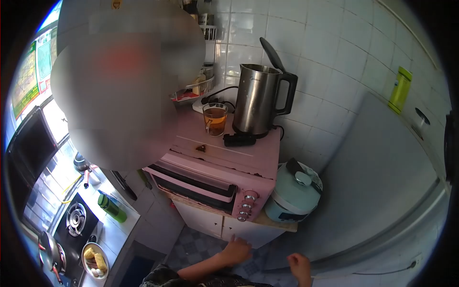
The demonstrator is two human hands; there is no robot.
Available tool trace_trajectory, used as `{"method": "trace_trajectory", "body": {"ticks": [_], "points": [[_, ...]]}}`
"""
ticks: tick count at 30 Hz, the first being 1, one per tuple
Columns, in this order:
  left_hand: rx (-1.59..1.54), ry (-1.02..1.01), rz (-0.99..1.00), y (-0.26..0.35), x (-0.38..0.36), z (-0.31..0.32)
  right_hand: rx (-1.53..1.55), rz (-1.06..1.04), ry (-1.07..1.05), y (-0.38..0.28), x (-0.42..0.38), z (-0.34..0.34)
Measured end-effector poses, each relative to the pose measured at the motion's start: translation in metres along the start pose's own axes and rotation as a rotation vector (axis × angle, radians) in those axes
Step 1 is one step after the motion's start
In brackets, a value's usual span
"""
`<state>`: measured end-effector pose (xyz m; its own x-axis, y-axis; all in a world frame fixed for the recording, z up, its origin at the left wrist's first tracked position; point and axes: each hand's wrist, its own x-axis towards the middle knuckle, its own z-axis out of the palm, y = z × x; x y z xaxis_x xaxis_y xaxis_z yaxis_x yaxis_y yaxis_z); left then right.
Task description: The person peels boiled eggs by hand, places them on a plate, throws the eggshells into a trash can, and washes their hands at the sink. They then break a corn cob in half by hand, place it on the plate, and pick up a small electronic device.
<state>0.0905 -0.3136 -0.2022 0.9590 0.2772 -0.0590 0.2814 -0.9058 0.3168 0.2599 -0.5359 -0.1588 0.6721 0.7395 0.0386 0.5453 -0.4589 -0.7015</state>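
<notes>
My left hand (236, 250) is low in the middle, in front of the white cabinet (201, 221) under the pink oven (215, 165); its fingers are bent and too small to make out clearly. Further right, near the bottom edge, my right hand (299, 263) is raised with curled fingers, and nothing shows in it. Neither hand touches the oven. On the oven top stand a steel kettle (256, 103) with its lid up and a glass mug (215, 119) of amber liquid. A black object (239, 139) lies before the kettle.
A pale green cooker (292, 193) sits right of the oven, beside a large grey fridge (373, 167). At left, the counter (125, 216) holds a green bottle (112, 208), a gas stove (76, 220), a pan (48, 251) and a plate of food (95, 260). A blurred area covers the upper left.
</notes>
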Motion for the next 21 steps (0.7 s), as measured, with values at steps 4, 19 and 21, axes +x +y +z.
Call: {"method": "trace_trajectory", "body": {"ticks": [4, 19, 21], "points": [[-0.034, 0.037, 0.042, 0.0, 0.029, -0.003, 0.104, -0.007, 0.135, -0.005, 0.046, -0.022], [0.069, 0.349, -0.536, 0.002, -0.003, 0.022, 0.805, -0.257, -0.726, -0.049, 0.218, -0.064], [-0.003, 0.33, -0.687, 0.019, -0.005, 0.032, 0.891, -0.667, -1.074, -0.09, 0.212, -0.052]]}}
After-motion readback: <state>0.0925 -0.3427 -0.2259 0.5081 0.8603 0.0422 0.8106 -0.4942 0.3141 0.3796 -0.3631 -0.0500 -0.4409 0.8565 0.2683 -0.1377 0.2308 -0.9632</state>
